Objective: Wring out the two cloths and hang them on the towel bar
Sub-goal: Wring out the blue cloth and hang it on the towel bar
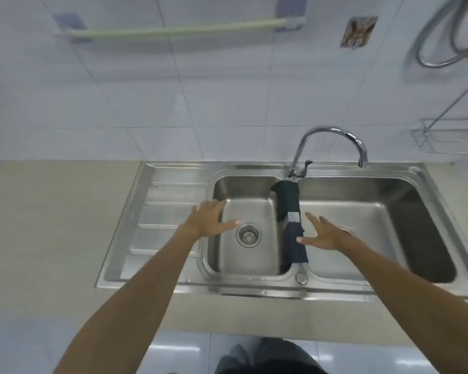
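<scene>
A double sink (pixel 173 282) holds two dark cloths (pixel 287 201) draped over its middle divider, below the bare towel bar (pixel 179 30). The left hand (pixel 208 220) and right hand (pixel 327 234) hover spread, holding nothing. A careless grab could knock either cloth into a basin.

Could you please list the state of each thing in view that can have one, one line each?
Left hand: open, fingers spread, holding nothing.
Right hand: open, holding nothing, beside the navy cloth.
Dark green cloth: draped over the sink divider, not hung.
Navy cloth: draped over the divider, nearer the person.
Towel bar: bare.
Faucet: no water visible running.
Left basin: no standing water visible, strainer in drain.
</scene>
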